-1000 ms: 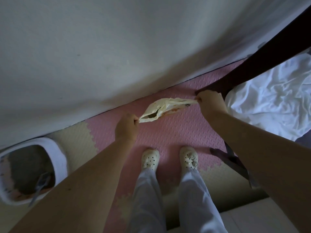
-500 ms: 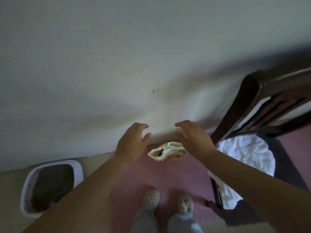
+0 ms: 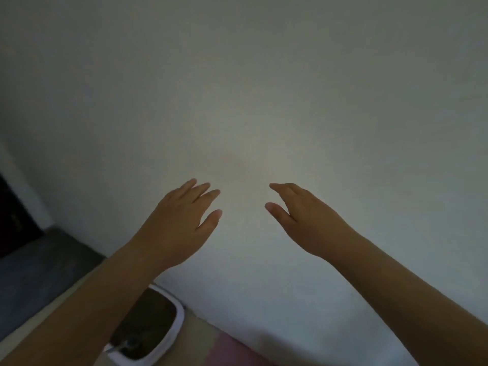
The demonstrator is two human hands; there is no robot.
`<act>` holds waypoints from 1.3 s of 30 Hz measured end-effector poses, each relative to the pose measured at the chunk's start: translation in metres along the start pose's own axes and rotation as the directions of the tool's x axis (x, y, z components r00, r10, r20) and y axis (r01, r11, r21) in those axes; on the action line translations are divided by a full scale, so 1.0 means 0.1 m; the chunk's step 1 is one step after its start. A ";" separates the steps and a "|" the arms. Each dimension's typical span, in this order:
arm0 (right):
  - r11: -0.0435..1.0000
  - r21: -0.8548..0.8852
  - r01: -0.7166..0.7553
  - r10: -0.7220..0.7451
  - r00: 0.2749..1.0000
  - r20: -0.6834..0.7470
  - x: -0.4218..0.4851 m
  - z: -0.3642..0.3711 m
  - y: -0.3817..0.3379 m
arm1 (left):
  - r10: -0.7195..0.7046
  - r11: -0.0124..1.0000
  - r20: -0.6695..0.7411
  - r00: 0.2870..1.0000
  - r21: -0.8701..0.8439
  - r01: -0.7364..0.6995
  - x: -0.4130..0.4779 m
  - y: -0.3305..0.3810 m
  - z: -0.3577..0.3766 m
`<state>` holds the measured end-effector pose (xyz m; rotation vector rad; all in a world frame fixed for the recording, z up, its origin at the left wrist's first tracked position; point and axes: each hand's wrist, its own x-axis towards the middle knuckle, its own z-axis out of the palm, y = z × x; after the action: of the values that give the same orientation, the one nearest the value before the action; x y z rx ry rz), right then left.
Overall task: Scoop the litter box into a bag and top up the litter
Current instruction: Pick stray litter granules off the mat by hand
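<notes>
1. While both hands hover above the litter box (image 3: 180, 320), neither holds anything: the left hand (image 3: 182, 217) has its fingers straight and lightly spread, thumb out to the side.
2. Right hand (image 3: 303, 215), up and to the right of the box, is just as loose, with fingers extended and thumb dropped below them; the two hands are well apart, with bare wall (image 3: 264, 88) showing between them.
3. Down at the wall's foot sits the box, and only its right end shows, a white rim around dark litter (image 3: 154, 317).
4. Its left part is hidden under the left forearm (image 3: 79, 313), and its near edge is cut off by the bottom of the frame.
5. Something grey and thin, a blurred handle (image 3: 122, 346), pokes out of the litter at the box's near end; too soft to name for sure.
6. Right of the box, a pink mat (image 3: 232, 350) is clipped by the frame edge.
7. Left of the box, beyond the forearm, a dark grey floor patch (image 3: 39, 265) runs up to a black opening (image 3: 13, 212), its contents lost in shadow.
</notes>
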<state>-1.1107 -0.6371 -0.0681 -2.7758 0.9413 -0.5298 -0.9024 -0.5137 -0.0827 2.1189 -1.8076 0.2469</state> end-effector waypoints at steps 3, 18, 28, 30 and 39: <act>0.992 0.035 0.117 -0.118 0.993 0.028 0.29 0.06 -0.72 | -0.160 0.985 0.009 0.987 -0.055 0.160 -0.46 -0.57 -0.35; 0.790 0.270 0.550 -0.584 0.810 0.057 1.27 1.61 -4.25 | -0.653 0.713 -0.073 0.754 0.278 0.644 -2.78 -2.88 -1.78; 0.668 0.313 0.675 -0.731 0.675 0.105 2.42 2.57 -5.42 | -0.744 0.592 -0.100 0.660 0.358 0.722 -2.77 -4.35 -1.62; 0.675 0.335 0.658 -0.725 0.676 0.133 2.79 2.80 -5.57 | -0.759 0.566 -0.116 0.641 0.370 0.737 -2.69 -4.71 -1.62; 0.582 0.416 0.699 -0.805 0.566 0.175 4.03 3.85 -6.93 | -0.874 0.342 -0.194 0.445 0.404 0.849 -2.92 -6.15 -1.68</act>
<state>-0.2812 -0.3227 -0.1297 -2.7090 -0.4695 -0.2091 -0.3355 -0.1030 -0.1192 3.1078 -0.3567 0.3310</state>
